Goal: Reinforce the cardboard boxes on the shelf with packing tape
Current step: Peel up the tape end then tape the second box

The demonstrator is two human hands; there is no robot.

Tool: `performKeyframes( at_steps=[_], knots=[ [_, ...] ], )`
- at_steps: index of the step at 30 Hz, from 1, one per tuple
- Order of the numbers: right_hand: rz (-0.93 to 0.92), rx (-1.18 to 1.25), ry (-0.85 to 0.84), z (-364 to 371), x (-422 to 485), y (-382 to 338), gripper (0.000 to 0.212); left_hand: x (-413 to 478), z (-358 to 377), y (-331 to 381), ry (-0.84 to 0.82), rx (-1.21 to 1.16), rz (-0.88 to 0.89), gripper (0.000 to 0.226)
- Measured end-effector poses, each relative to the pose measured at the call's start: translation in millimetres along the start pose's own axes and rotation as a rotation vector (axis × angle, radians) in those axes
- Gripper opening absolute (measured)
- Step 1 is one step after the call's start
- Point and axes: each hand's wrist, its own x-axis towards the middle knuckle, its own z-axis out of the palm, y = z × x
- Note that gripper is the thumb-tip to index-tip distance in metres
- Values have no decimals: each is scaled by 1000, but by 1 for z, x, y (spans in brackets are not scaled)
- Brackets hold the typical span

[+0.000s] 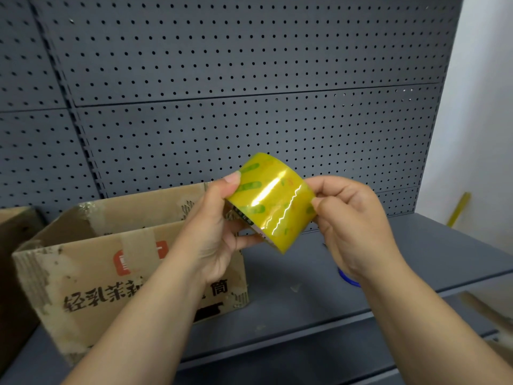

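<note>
A yellow roll of packing tape [270,201] is held up in front of the pegboard, above the shelf. My left hand [213,226] grips its left side, thumb on the outer face and fingers curled underneath. My right hand [352,223] pinches the roll's right edge beside the jagged free end of the tape. An open cardboard box [91,273] with red and black print and old tape on its flaps stands on the grey shelf [305,301], below and left of the roll; my left forearm crosses its front.
A grey pegboard [222,93] backs the shelf. A second brown box [14,232] shows at the far left edge. A blue object [348,279] lies on the shelf, mostly hidden behind my right wrist. A white wall with a yellow strip [459,208] is at the right.
</note>
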Motion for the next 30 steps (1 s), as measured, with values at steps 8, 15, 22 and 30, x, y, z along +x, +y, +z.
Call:
performKeyframes(
  at_steps=[8, 15, 22, 30],
  knots=[
    [17, 4, 87, -3, 0, 7, 42, 1, 2, 0, -20, 1, -5, 62],
    [35, 48, 64, -6, 0, 6, 28, 1, 2, -2, -10, -6, -21, 62],
    [14, 10, 88, -3, 0, 7, 38, -1, 3, -3, -8, -5, -7, 56],
    [22, 84, 20, -3, -4, 3, 22, -3, 3, -3, 9, -23, -36, 62]
  ],
)
